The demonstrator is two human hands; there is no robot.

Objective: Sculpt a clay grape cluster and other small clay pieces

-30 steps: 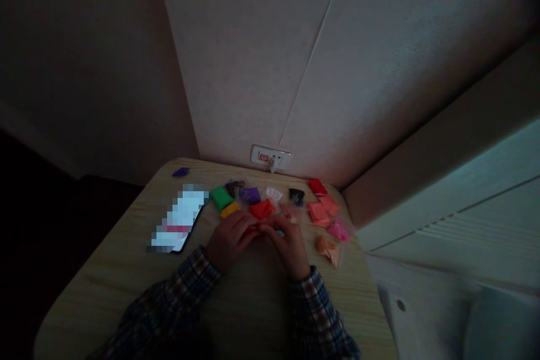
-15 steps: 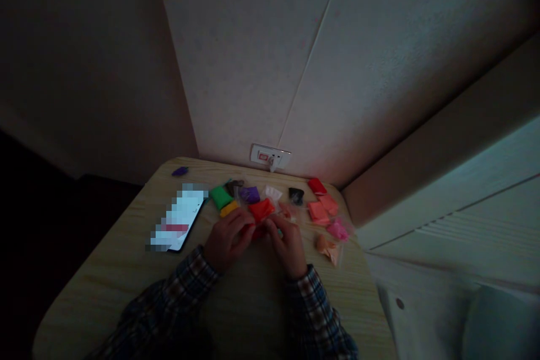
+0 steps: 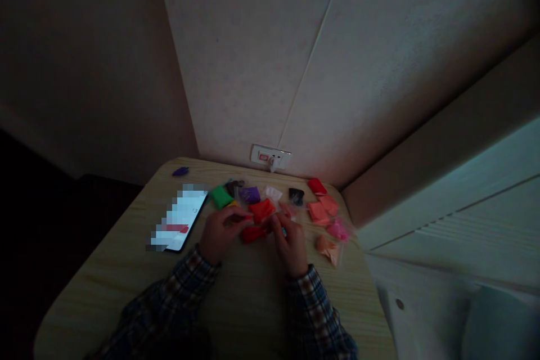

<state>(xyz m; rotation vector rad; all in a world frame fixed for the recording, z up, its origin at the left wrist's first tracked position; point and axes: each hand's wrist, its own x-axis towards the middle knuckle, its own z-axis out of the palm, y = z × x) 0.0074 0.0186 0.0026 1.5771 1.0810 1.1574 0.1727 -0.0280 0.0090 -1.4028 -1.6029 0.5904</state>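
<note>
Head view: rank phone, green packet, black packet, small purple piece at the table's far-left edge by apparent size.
1. Phone with lit screen
2. Green clay packet
3. Black clay packet, slightly smaller than the green one
4. Small purple piece, farthest from the camera, so true size is unsure

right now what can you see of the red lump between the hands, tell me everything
The red lump is a small, soft-looking piece, like modelling clay, bright red and elongated, lying roughly level just above or on the wooden table. The left hand pinches its left end and the right hand meets its right end. It sits just in front of a red-orange packet. The dim light hides its surface detail.
</note>
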